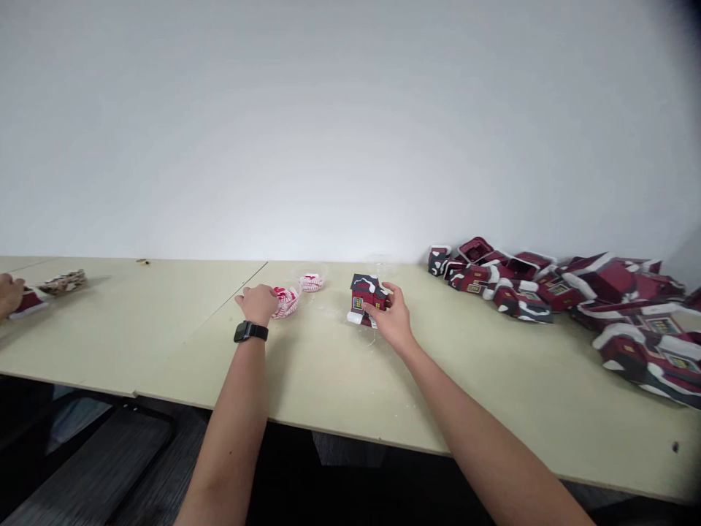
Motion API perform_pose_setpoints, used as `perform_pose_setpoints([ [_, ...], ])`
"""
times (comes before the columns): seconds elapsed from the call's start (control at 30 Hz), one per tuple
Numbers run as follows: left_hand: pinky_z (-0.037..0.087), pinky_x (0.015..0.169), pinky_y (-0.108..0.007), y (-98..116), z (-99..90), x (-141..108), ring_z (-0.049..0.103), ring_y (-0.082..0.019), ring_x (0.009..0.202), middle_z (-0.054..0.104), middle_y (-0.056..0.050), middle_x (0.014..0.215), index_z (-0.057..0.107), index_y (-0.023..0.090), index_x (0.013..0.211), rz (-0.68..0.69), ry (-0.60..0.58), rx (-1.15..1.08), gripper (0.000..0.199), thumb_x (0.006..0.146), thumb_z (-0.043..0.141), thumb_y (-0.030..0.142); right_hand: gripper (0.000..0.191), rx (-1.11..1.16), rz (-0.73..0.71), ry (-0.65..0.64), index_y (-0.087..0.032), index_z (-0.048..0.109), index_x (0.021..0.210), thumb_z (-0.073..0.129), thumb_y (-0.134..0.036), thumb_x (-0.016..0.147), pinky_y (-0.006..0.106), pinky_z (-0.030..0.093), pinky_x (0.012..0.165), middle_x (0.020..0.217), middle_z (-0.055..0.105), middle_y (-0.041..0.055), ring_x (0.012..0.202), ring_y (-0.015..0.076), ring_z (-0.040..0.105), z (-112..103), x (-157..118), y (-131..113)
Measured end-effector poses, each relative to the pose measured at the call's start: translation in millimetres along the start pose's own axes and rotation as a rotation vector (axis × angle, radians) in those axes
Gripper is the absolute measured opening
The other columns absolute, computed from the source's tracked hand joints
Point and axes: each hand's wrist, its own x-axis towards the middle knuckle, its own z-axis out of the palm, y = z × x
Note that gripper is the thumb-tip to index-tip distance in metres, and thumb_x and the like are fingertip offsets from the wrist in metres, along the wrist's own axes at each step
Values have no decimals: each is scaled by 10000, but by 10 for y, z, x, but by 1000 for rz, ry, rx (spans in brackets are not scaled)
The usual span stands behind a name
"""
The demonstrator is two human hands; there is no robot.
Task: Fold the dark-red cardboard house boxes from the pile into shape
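The right hand (391, 315) has hold of a small paper house (368, 294), its fingers curled around the house's right side and its thumb out of clear view. The house has red walls, a dark roof with white snow trim, and yellow windows. It stands upright on the table (164, 329), slightly tilted toward the hand, with a white base piece (355, 318) at its lower left. White specks (342, 313) lie on the tabletop around it.

Taking the house as the center of a clock, with 12 toward the wall, the left hand (257, 304) sits at 9 o'clock, with a black watch (250, 332) on its wrist. Its knuckles face up and its fingers reach the nearer red-and-white bundle (285, 302), but from this angle it is hard to tell whether it is gripping it or just touching it. A second bundle (311, 283) lies just behind, toward 10 o'clock.

A large heap of red paper house pieces (553, 288) spreads from 3 o'clock along the wall. Far off at 9 o'clock, a co-worker's hand (8, 294) rests on a red piece (28, 303), beside a brownish packet (63, 282).
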Motion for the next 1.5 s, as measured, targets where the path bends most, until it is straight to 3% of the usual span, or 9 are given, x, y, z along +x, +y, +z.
perform_pose_setpoints([
  [0.33, 328, 952, -539, 2, 51, 20, 527, -418, 1212, 742, -194, 1090, 680, 185, 884, 25, 0, 20, 186, 861, 497, 161, 782, -10, 3, 2, -269, 526, 1342, 835, -459, 650, 418, 549, 898, 1025, 716, 23, 930, 253, 696, -3, -20, -34],
  [0.57, 330, 1008, -532, 48, 56, 43, 585, -352, 1205, 750, -137, 1094, 644, 218, 990, 90, 60, -134, 216, 944, 449, 140, 787, -24, 11, -3, -270, 523, 1348, 842, -454, 652, 411, 544, 899, 1046, 721, 24, 919, 243, 692, -6, -27, -56],
  [0.7, 358, 1047, -505, 201, 75, 36, 607, -297, 1188, 722, -135, 1171, 586, 218, 1159, 229, 218, -357, 247, 1019, 385, 183, 798, -27, 18, -6, -269, 527, 1352, 848, -462, 647, 409, 539, 910, 1045, 720, 23, 925, 243, 693, 4, -22, -40],
  [0.87, 481, 985, -406, 555, 229, -127, 635, -225, 1069, 664, -111, 1123, 521, 196, 1308, 542, 354, -713, 307, 1021, 413, 176, 841, 42, 64, -11, -267, 530, 1351, 871, -481, 612, 398, 555, 887, 1046, 714, 25, 926, 239, 699, 32, -10, -7],
  [1.0, 506, 999, -408, 832, 376, -385, 633, -233, 1101, 678, -122, 1136, 579, 186, 1274, 791, 246, -676, 284, 1032, 435, 153, 877, 166, 166, -24, -264, 519, 1340, 899, -498, 585, 397, 575, 870, 1082, 722, 44, 969, 256, 710, 42, -16, -22],
  [1.13, 525, 990, -416, 990, 433, -599, 644, -245, 1114, 708, -124, 1172, 631, 194, 1234, 923, 159, -606, 257, 1044, 463, 155, 892, 277, 244, -74, -256, 501, 1329, 921, -470, 571, 394, 587, 867, 1131, 722, 72, 1024, 275, 716, 42, -50, -77],
  [1.5, 533, 941, -418, 1024, 443, -660, 659, -239, 1031, 743, -92, 1069, 727, 196, 1053, 988, 149, -590, 171, 1014, 563, 163, 873, 254, 224, -85, -240, 520, 1293, 924, -466, 553, 379, 561, 905, 1126, 717, 68, 1038, 261, 709, 79, -97, -113],
])
